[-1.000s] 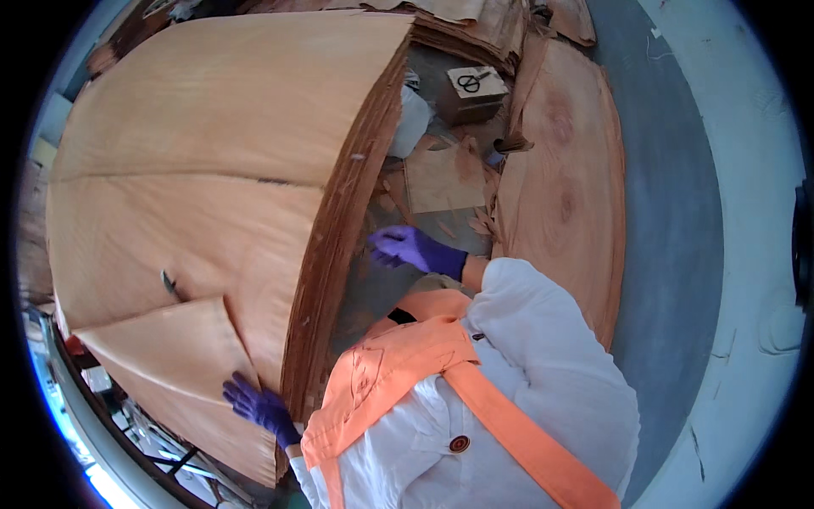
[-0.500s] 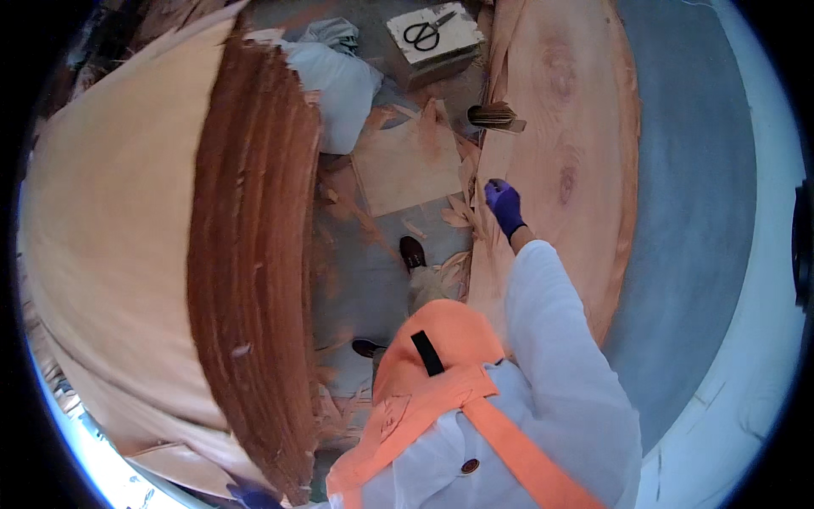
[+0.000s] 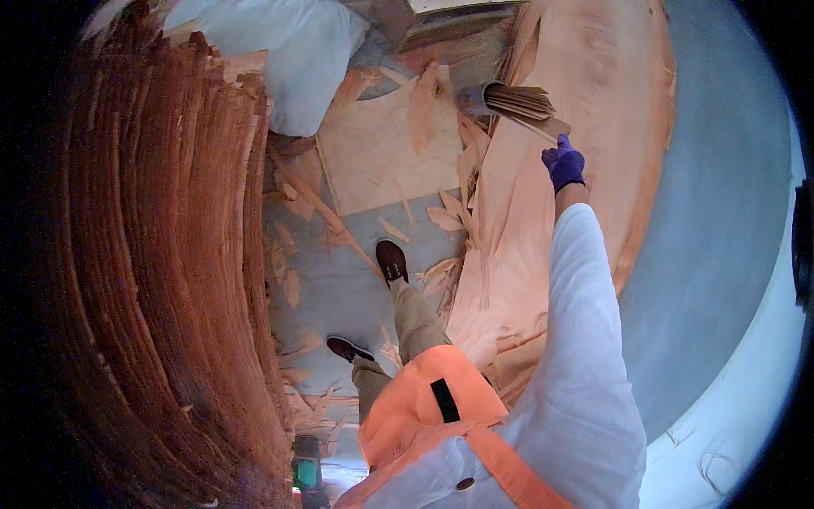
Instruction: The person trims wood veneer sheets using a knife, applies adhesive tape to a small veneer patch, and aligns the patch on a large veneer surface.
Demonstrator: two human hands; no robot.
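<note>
My right hand (image 3: 564,165), in a purple glove, reaches over the veneer sheet (image 3: 593,102) on the right. Its fingertips meet the end of a thin brown strip (image 3: 553,127), and the fingers look closed on it; the grip itself is partly hidden. That strip sticks out further than the rest of a fanned bundle of brown strips (image 3: 519,100). The bundle lies in the mouth of a grey round holder (image 3: 476,99) at the sheet's left edge. My left hand is out of view.
At left rises a tall stack of reddish-brown veneer (image 3: 170,254). A white sack (image 3: 288,59) and a pale square board (image 3: 390,153) lie beyond my feet. Veneer scraps (image 3: 445,212) litter the grey floor. A box (image 3: 458,25) stands at the far edge.
My right hand has moved forward and right, from bare veneer to the strips. One strip now juts out toward it. My left hand has left the lower-left edge, and the view has shifted.
</note>
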